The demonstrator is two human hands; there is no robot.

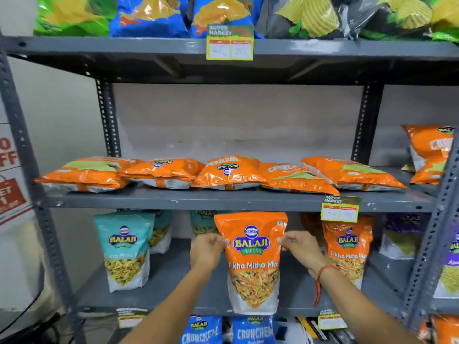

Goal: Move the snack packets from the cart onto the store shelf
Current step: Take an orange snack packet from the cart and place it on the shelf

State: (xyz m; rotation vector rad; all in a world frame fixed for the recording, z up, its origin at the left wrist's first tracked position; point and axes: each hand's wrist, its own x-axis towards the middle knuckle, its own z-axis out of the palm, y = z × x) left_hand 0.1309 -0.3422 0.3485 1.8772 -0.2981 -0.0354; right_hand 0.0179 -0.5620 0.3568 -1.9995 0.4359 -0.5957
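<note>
An orange Tikha Mitha Mix packet [252,264] stands upright at the front of the lower grey shelf [171,276]. My left hand [207,250] pinches its left edge and my right hand [299,247] pinches its right edge, both near the top. A second orange packet of the same kind [347,252] stands to its right, and a teal Balaji packet [125,252] stands to its left. The cart is out of view.
Several orange Crunchem bags [228,173] lie flat on the middle shelf [223,201]. Green, blue and black chip bags fill the top shelf. Blue Crunchem bags [253,331] sit below. Yellow price tags [340,209] hang on shelf edges. A purple packet [449,266] stands far right.
</note>
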